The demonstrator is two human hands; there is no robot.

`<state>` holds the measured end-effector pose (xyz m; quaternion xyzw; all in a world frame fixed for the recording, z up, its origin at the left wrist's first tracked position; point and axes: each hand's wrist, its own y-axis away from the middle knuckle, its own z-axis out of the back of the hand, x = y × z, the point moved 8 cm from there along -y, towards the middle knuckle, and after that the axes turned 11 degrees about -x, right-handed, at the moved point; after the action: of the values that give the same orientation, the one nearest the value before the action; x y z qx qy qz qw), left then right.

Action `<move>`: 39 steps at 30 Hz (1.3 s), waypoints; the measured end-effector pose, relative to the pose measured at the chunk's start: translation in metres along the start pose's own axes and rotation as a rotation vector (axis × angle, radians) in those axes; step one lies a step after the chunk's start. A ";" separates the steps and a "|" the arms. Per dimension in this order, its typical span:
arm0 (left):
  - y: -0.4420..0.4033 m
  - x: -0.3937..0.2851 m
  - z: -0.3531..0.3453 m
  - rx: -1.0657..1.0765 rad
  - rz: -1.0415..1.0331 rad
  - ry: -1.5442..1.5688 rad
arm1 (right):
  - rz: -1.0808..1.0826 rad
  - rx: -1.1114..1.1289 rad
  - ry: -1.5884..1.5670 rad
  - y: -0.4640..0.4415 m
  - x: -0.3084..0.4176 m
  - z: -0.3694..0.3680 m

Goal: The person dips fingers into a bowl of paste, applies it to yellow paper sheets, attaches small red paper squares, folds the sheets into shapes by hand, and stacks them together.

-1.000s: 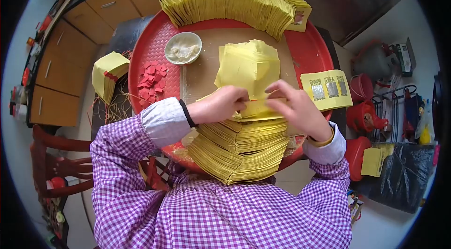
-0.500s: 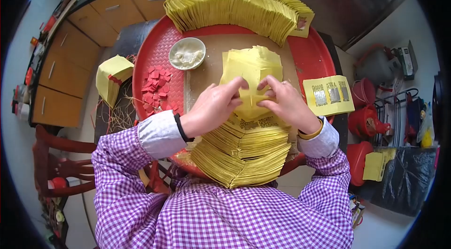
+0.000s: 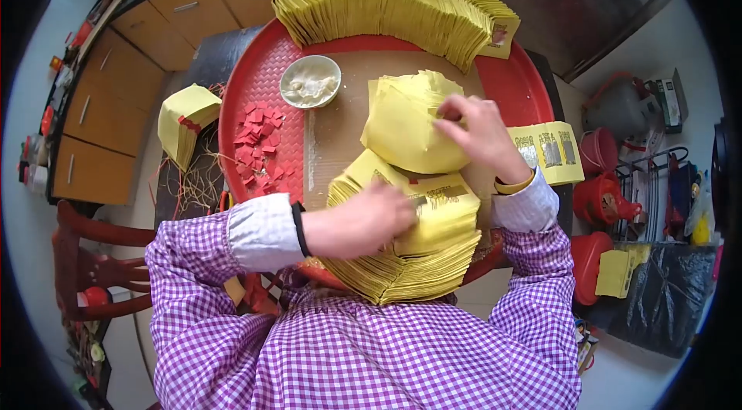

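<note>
A loose pile of plain yellow paper sheets point(image 3: 410, 120) lies on a cardboard piece in the middle of the round red tray. Over its right edge is my right hand point(image 3: 487, 136), thumb and index finger bent and slightly apart, with no sheet visibly gripped. Lower down, my left hand point(image 3: 367, 217) lies over a thick fanned stack of folded yellow papers point(image 3: 433, 255) with printed tops. Motion smears its fingers, so their grip is unclear. A small red paper piece shows at the stack's upper edge, between the two hands.
The red tray point(image 3: 259, 43) carries a white bowl of pale paste point(image 3: 311, 81) and scattered red paper squares point(image 3: 259, 139). A long row of folded yellow papers point(image 3: 394, 8) curves along the back. A tied yellow bundle point(image 3: 185, 124) is at left, printed sheets point(image 3: 553, 153) at right.
Both hands were together at a folded yellow sheet. Now my left hand has moved down over the stack, while my right hand has shifted slightly up and right, over the loose sheets.
</note>
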<state>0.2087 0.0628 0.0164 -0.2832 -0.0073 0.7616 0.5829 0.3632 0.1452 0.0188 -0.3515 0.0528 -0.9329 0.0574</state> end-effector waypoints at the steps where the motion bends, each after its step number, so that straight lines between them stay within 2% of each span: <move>1: 0.003 -0.009 -0.008 0.103 0.000 0.091 | 0.082 -0.104 0.030 -0.002 0.009 0.009; 2: 0.000 -0.005 -0.006 0.099 0.003 0.089 | 0.159 -0.209 0.060 -0.001 0.018 0.019; 4: -0.003 0.041 -0.014 0.184 0.529 0.512 | 0.297 -0.420 0.121 0.013 0.036 0.040; 6: -0.017 0.073 -0.001 0.118 0.637 0.475 | 0.431 -0.247 0.237 0.031 0.060 0.031; 7: -0.018 0.079 -0.006 0.117 0.632 0.475 | 0.431 -0.249 0.241 0.039 0.064 0.026; 9: -0.024 0.086 -0.016 0.013 0.568 0.662 | 0.282 0.032 0.138 0.047 0.057 -0.006; 10: -0.030 0.087 -0.012 0.014 0.560 0.658 | 0.281 0.024 0.143 0.044 0.057 -0.007; 14: -0.024 0.105 -0.003 0.021 0.850 0.556 | 0.061 0.022 0.160 0.030 0.039 -0.014; 15: -0.022 0.101 -0.003 0.024 0.851 0.555 | 0.059 0.021 0.157 0.031 0.037 -0.013; 19: -0.012 0.077 0.024 -0.194 0.562 0.309 | 0.156 -0.055 0.084 0.029 0.035 0.000; 25: -0.014 0.087 0.017 -0.273 0.660 0.467 | 0.045 0.066 0.000 0.040 0.038 -0.006; 29: -0.023 0.065 0.023 -0.346 0.473 0.281 | -0.009 0.144 -0.007 0.033 0.034 -0.014; 31: -0.017 0.054 0.038 -0.504 0.361 -0.038 | 0.187 -0.035 0.071 0.023 0.033 -0.003; 32: -0.012 0.048 0.038 -0.502 0.361 -0.039 | 0.187 -0.035 0.069 0.016 0.026 -0.001; 34: -0.008 0.008 0.015 -0.179 0.028 -0.084 | 0.039 -0.072 0.139 0.002 0.003 0.006; 36: 0.002 -0.014 -0.008 0.142 -0.004 0.070 | 0.120 -0.152 0.143 0.000 0.011 0.015; 37: -0.001 -0.011 -0.005 0.139 -0.001 0.069 | 0.191 -0.236 0.146 0.001 0.018 0.023; 39: -0.006 0.036 -0.008 0.167 0.527 0.462 | 0.322 -0.404 0.153 0.012 0.032 0.039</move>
<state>0.2120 0.0941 -0.0029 -0.3916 0.2601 0.7996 0.3737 0.3659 0.1264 0.0675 -0.2714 0.2972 -0.9062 0.1297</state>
